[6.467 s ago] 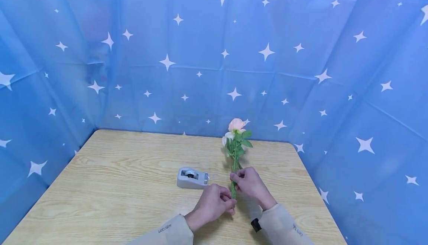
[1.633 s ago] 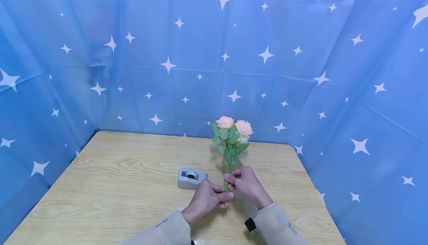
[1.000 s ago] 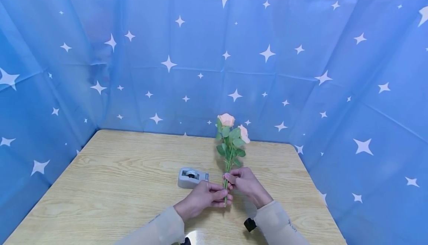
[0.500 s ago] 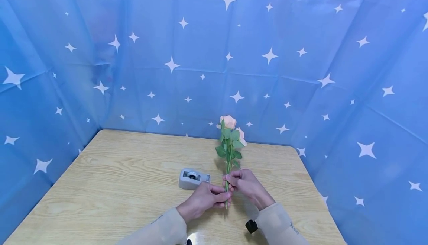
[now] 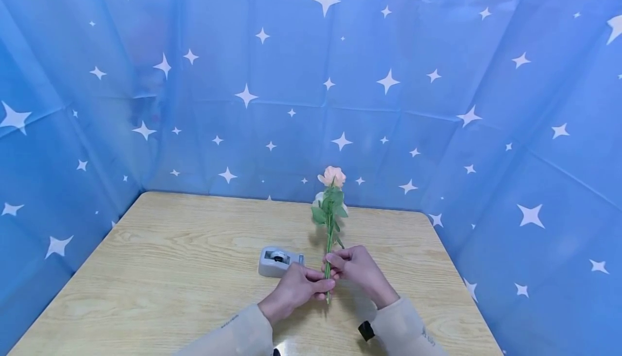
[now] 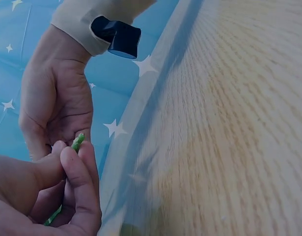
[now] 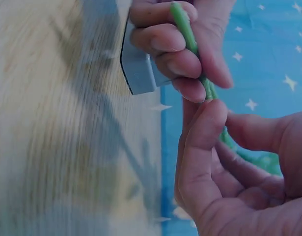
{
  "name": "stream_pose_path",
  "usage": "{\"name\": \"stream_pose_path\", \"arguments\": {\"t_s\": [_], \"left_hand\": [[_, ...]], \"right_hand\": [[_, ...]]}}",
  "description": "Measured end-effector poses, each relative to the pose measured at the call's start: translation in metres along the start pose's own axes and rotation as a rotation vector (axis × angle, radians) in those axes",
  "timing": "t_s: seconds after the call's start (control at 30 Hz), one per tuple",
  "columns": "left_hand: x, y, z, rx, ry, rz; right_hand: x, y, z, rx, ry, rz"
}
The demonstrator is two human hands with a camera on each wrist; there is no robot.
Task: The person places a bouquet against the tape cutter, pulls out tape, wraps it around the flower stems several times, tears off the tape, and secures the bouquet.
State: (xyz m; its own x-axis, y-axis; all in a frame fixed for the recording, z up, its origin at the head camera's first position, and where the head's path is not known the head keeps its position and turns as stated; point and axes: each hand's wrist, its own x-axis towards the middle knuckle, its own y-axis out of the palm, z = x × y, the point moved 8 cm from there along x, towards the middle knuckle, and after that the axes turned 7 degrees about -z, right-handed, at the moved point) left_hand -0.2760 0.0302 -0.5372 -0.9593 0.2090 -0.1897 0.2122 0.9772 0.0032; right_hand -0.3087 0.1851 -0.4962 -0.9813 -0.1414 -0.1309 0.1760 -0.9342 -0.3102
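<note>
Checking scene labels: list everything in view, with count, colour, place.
table: one, pale wood, foreground
curtain: count unclear, starry blue, behind and beside table
tape dispenser: one, grey, on table
tape roll: one, whitish, in dispenser
stems: multiple, green, right of dispenser
leaves: several, green, along stems
flowers: at least two, pink and white, atop stems
wrist devices: two, black, at wrists
sleeves: two, beige, forearms
left hand: one, pinching stems low
right hand: one, pinching stems higher

Booth-type set-up, blue star-print curtain (image 5: pixel 291 64) on 3 sides, wood-grain tbl (image 5: pixel 170 253)
</note>
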Motion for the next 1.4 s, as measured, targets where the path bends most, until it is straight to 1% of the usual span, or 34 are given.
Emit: {"name": "stream_pose_path", "arguments": {"t_s": [0.13, 0.23, 0.33, 0.4, 0.5, 0.63, 0.77, 1.0, 1.1, 1.17, 1.23, 1.33, 1.4], "left_hand": [[0.000, -0.002, -0.003, 0.055, 0.024, -0.035], [-0.002, -0.003, -0.007, 0.118, 0.060, -0.063], [-0.003, -0.004, -0.010, 0.190, 0.097, -0.092], [-0.004, -0.004, -0.012, 0.222, 0.106, -0.107], [-0.005, -0.004, -0.014, 0.246, 0.111, -0.116], [-0.006, -0.005, -0.014, 0.250, 0.104, -0.116], [-0.007, -0.004, -0.012, 0.212, 0.096, -0.090], [-0.003, -0.004, -0.004, 0.075, 0.078, 0.000], [-0.001, -0.004, 0.001, -0.005, 0.049, 0.061], [0.000, -0.003, 0.005, -0.066, 0.013, 0.103], [0.001, -0.002, 0.008, -0.108, -0.023, 0.134], [0.001, -0.002, 0.009, -0.150, -0.061, 0.151], [0.000, -0.002, 0.009, -0.160, -0.070, 0.152]], "right_hand": [[-0.003, -0.002, 0.008, -0.108, -0.032, -0.108], [-0.003, -0.002, 0.012, -0.174, -0.046, -0.155], [-0.002, 0.000, 0.014, -0.228, -0.057, -0.180], [-0.001, 0.000, 0.015, -0.254, -0.061, -0.192], [0.001, 0.001, 0.014, -0.263, -0.054, -0.203], [0.003, 0.002, 0.012, -0.241, -0.041, -0.193], [0.006, 0.004, 0.009, -0.217, -0.033, -0.170], [0.010, 0.005, 0.004, -0.120, -0.018, -0.119], [0.011, 0.007, 0.000, -0.076, -0.001, -0.088], [0.011, 0.007, -0.002, -0.056, 0.009, -0.072], [0.012, 0.008, -0.003, -0.030, 0.018, -0.055], [0.014, 0.009, -0.004, 0.009, 0.028, -0.029], [0.015, 0.010, -0.005, 0.032, 0.029, -0.012]]}}
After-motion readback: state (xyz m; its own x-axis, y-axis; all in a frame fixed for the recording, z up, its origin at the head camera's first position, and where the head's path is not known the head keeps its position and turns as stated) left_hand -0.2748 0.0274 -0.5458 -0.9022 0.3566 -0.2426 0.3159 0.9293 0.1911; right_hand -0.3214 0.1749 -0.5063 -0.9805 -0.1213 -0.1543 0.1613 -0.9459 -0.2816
